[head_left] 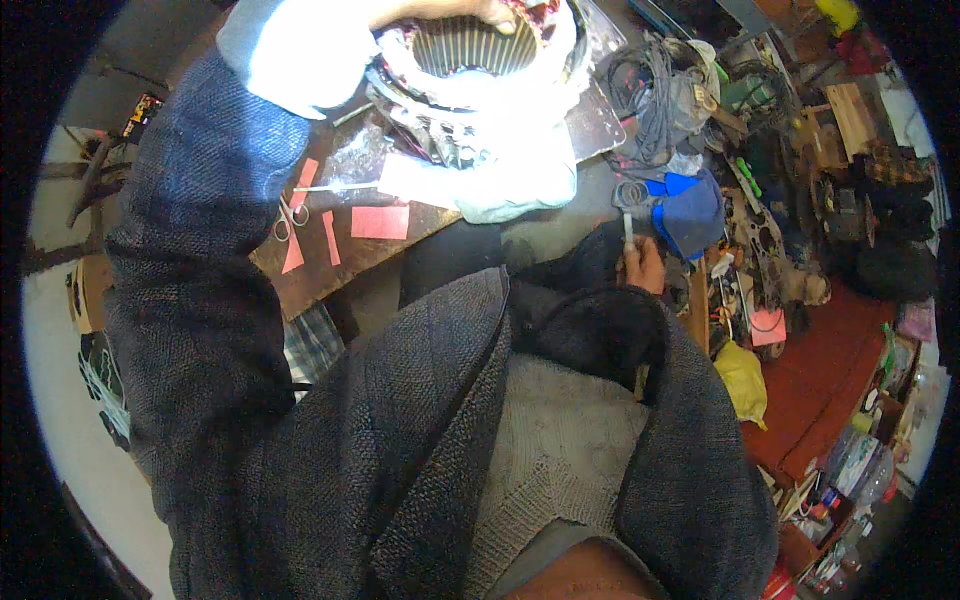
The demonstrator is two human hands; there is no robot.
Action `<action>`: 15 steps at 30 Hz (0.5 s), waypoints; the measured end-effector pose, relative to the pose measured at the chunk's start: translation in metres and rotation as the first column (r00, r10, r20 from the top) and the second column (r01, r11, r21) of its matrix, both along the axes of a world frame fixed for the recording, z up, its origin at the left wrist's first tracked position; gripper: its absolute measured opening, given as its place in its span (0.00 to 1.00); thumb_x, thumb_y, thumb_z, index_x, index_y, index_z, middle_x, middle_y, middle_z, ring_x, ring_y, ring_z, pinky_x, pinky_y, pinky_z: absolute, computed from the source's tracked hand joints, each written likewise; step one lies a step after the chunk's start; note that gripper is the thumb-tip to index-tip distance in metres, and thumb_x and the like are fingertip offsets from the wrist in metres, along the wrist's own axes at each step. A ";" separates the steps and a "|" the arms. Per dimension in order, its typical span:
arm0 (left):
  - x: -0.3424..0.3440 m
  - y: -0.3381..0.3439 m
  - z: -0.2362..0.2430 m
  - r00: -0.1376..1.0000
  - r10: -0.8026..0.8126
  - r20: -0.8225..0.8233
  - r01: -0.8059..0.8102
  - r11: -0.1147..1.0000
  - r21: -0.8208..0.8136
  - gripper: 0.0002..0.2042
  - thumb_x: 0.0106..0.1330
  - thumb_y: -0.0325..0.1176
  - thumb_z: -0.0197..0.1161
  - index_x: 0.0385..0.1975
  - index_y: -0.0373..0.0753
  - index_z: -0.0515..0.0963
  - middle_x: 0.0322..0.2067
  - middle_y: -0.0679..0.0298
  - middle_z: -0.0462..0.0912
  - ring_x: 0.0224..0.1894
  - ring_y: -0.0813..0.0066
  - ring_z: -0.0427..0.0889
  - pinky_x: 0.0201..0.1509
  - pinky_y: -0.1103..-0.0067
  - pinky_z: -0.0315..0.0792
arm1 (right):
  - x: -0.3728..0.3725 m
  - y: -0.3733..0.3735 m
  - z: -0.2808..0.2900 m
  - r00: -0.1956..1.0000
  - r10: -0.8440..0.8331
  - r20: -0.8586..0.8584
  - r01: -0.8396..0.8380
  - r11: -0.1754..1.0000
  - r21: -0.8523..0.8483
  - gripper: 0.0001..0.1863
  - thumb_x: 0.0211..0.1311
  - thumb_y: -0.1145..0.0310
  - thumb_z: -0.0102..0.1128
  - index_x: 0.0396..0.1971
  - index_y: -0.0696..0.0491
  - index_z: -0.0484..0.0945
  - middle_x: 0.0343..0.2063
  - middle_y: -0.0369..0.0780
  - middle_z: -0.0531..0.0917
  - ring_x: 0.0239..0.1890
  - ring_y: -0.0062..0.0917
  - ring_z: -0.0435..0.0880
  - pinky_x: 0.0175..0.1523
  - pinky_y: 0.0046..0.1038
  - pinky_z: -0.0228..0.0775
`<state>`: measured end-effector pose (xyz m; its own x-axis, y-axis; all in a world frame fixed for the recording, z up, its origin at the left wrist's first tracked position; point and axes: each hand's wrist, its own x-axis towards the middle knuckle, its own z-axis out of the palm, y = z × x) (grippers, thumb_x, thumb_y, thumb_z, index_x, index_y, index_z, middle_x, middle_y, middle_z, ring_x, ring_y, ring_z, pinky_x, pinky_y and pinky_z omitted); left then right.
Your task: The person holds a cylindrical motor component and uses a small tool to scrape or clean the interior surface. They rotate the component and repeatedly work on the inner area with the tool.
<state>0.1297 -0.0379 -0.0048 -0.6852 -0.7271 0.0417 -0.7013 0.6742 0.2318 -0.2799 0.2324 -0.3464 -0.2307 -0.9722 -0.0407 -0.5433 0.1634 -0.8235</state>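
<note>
Metal ring (475,50), ribbed inside, sits half lost in glare at a scuffed brown desk (312,280). Left hand (472,9) touches its rim, can't tell how open; right hand (645,266) curls around a slim pale tool (628,228). Flat pink paper (380,222), scissors (284,228) nearby; tangled cable (640,105), reddish floor (835,335) off right.

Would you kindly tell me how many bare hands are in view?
2: the left hand on the slotted metal ring, the right hand holding a thin pale stick.
</note>
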 end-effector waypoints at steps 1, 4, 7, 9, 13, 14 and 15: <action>0.003 0.005 0.001 0.999 0.041 -0.002 -0.041 0.999 -0.004 0.20 0.54 0.38 0.82 0.38 0.33 0.79 0.34 0.47 0.87 0.41 0.47 0.88 0.45 0.59 0.77 | 0.003 -0.003 0.009 1.000 -0.012 -0.018 0.012 1.000 -0.014 0.16 0.77 0.60 0.60 0.53 0.56 0.81 0.26 0.38 0.85 0.24 0.20 0.81 0.31 0.29 0.72; 0.012 0.029 0.004 0.986 -0.003 -0.165 -0.023 0.988 -0.154 0.21 0.55 0.36 0.81 0.42 0.32 0.79 0.35 0.45 0.86 0.41 0.45 0.87 0.46 0.61 0.78 | 0.007 -0.012 0.045 0.985 -0.076 0.158 0.059 0.992 0.113 0.15 0.74 0.65 0.63 0.53 0.57 0.80 0.35 0.42 0.88 0.35 0.26 0.86 0.44 0.32 0.78; 0.027 0.052 0.008 0.977 0.121 -0.177 -0.144 0.982 -0.120 0.21 0.57 0.34 0.79 0.47 0.32 0.80 0.40 0.46 0.87 0.43 0.48 0.88 0.47 0.64 0.79 | 0.025 -0.031 0.077 0.999 -0.020 0.047 0.017 0.999 0.050 0.15 0.72 0.67 0.65 0.53 0.57 0.81 0.39 0.42 0.88 0.42 0.27 0.87 0.51 0.32 0.79; 0.036 0.069 0.009 0.956 0.217 -0.199 -0.239 0.966 -0.095 0.20 0.58 0.33 0.77 0.49 0.33 0.81 0.41 0.46 0.87 0.43 0.49 0.88 0.48 0.64 0.79 | 0.043 -0.049 0.096 0.998 0.041 0.050 -0.036 0.995 -0.090 0.14 0.72 0.68 0.64 0.52 0.58 0.81 0.39 0.40 0.87 0.42 0.24 0.86 0.49 0.29 0.77; 0.034 0.096 0.011 0.917 0.275 -0.289 -0.351 0.900 -0.257 0.25 0.58 0.31 0.76 0.57 0.37 0.81 0.41 0.48 0.88 0.42 0.55 0.89 0.48 0.66 0.81 | 0.077 -0.085 0.136 0.954 0.159 0.256 -0.099 0.967 -0.233 0.12 0.76 0.68 0.61 0.51 0.58 0.83 0.34 0.33 0.83 0.32 0.14 0.77 0.38 0.22 0.71; 0.028 0.105 0.010 0.798 0.501 -0.334 -0.542 0.840 -0.035 0.28 0.57 0.31 0.77 0.59 0.37 0.79 0.41 0.48 0.88 0.41 0.53 0.89 0.49 0.65 0.81 | 0.083 -0.092 0.147 0.937 0.179 0.301 -0.124 0.973 -0.192 0.12 0.76 0.68 0.61 0.51 0.58 0.83 0.33 0.32 0.83 0.30 0.12 0.76 0.36 0.21 0.69; 0.024 0.111 0.013 0.794 0.487 -0.364 -0.525 0.851 -0.007 0.25 0.57 0.30 0.77 0.57 0.36 0.79 0.40 0.46 0.88 0.42 0.47 0.88 0.49 0.62 0.81 | 0.088 -0.099 0.159 0.910 0.233 0.343 -0.173 0.965 -0.198 0.12 0.77 0.68 0.60 0.51 0.58 0.83 0.33 0.32 0.83 0.29 0.11 0.75 0.35 0.20 0.67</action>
<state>0.1536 0.0733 0.0078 -0.1492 -0.9441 0.2938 -0.8397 0.2779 0.4665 -0.1915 0.1336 -0.1873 -0.0267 -0.9968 0.0756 -0.2121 -0.0682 -0.9749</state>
